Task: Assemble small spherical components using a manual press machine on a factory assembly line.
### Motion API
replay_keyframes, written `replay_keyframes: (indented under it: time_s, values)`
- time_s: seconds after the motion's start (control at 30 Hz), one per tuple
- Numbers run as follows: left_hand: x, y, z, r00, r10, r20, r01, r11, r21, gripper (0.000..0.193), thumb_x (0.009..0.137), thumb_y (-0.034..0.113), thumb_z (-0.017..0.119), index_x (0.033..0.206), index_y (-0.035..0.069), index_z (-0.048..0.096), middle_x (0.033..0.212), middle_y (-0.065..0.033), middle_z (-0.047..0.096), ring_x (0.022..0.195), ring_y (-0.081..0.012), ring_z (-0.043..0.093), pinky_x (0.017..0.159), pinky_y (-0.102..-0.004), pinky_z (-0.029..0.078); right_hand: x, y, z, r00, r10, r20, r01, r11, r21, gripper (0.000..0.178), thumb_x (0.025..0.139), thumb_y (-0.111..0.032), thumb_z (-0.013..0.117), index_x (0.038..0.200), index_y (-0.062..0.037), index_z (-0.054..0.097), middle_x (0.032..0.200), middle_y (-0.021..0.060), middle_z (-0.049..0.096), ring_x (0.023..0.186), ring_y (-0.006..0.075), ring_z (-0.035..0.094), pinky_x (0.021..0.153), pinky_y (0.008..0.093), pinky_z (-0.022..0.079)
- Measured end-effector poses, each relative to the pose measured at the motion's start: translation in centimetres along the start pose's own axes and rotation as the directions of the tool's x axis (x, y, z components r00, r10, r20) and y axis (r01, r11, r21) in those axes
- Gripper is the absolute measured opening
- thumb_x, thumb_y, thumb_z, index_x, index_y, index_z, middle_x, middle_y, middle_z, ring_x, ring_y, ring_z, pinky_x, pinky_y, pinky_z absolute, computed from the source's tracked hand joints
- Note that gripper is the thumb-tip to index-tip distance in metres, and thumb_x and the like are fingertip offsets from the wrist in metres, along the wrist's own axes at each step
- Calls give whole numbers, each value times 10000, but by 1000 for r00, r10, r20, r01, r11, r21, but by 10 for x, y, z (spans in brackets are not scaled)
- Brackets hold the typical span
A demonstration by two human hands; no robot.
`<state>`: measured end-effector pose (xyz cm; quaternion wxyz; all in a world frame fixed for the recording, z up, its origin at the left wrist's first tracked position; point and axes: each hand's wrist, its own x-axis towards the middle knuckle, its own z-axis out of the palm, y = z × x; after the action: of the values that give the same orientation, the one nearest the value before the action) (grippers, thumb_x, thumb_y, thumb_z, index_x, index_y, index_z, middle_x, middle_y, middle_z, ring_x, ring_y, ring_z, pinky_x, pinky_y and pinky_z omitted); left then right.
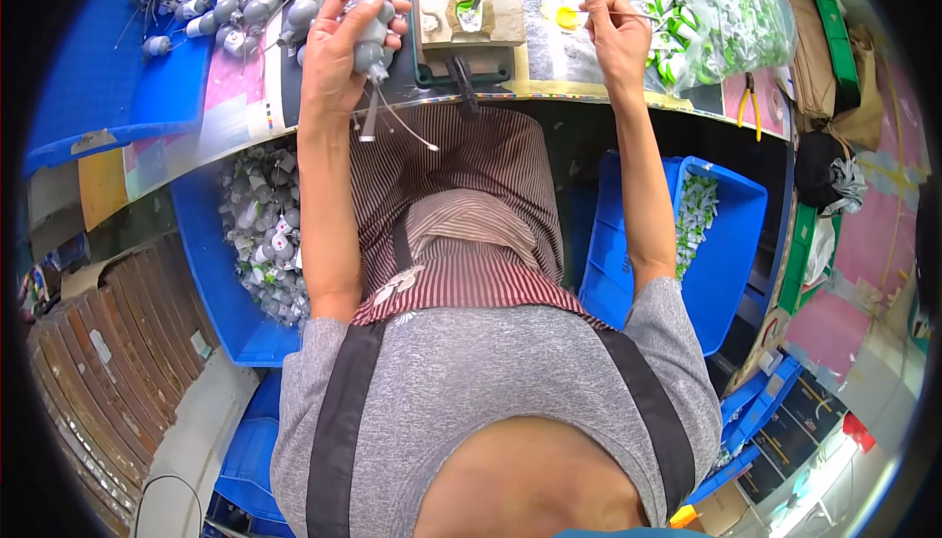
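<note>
My left hand [343, 42] is closed around several grey bulb-shaped parts [370, 47]; thin pale cords with small tips hang from it. To its right stands a bench machine with a tan block fixture [493, 24], in whose notch a small green and white piece [469, 16] sits beneath the machine's slim metal tip. My right hand [618, 32] is raised on the other side of the machine, thumb and fingers pinched on a thin rod-like tool [640, 15] whose kind I cannot make out. Just left of those fingers is a round yellow spot [567, 18] on the bench.
Grey bulb-shaped parts [235, 8] pile up at the left. Green and white pieces [677, 8] spill from a clear plastic bag [741, 18] at the right, near yellow-handled pliers [750, 111]. Below the bench edge stand a left blue bin [201, 243] and right blue bin [731, 253].
</note>
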<state>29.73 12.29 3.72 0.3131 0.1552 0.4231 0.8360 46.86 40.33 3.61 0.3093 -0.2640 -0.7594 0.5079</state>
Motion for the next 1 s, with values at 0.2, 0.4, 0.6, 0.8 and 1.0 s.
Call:
replay_keyframes:
  time_s: [0.2,0.4,0.6,0.8,1.0]
  values:
    - [-19,-11,26,999,21,-28,-12,963,268,146,921,160,758,1019,62,711,880,-60,703,658,-76,589,550,-212,458,1,11,5,985,-170,12,158,888,-432,400,1020,-388,635,849,-35,712,629,-17,603,586,48,510,548,237,397]
    - [-35,-14,56,988,135,-71,-70,816,574,123,894,138,783,965,42,756,846,35,667,690,-21,557,613,-179,431,5,3,13,998,-65,-9,64,997,-51,381,1041,-359,606,855,-35,681,643,-4,613,540,59,506,504,220,391]
    - [-46,-39,68,864,435,253,-416,334,846,91,801,29,727,880,51,690,933,-110,704,796,-288,701,709,-350,557,-12,-43,51,941,213,263,-304,873,380,324,1082,-304,523,872,-65,583,644,-20,566,503,60,499,472,210,396]
    - [-49,-55,73,772,474,424,-504,50,862,131,804,51,716,906,62,635,1164,-59,717,810,-270,684,694,-374,575,-23,-43,78,961,-43,275,-48,948,314,310,1088,-263,517,850,-68,557,664,-31,554,560,40,492,509,209,398]
    - [-52,-56,67,799,435,415,-482,51,875,136,803,66,717,908,58,630,1198,-56,714,797,-255,671,680,-374,574,-24,-47,81,916,-309,255,347,929,-125,275,1034,-204,573,873,16,538,633,108,557,559,185,561,527,344,434]
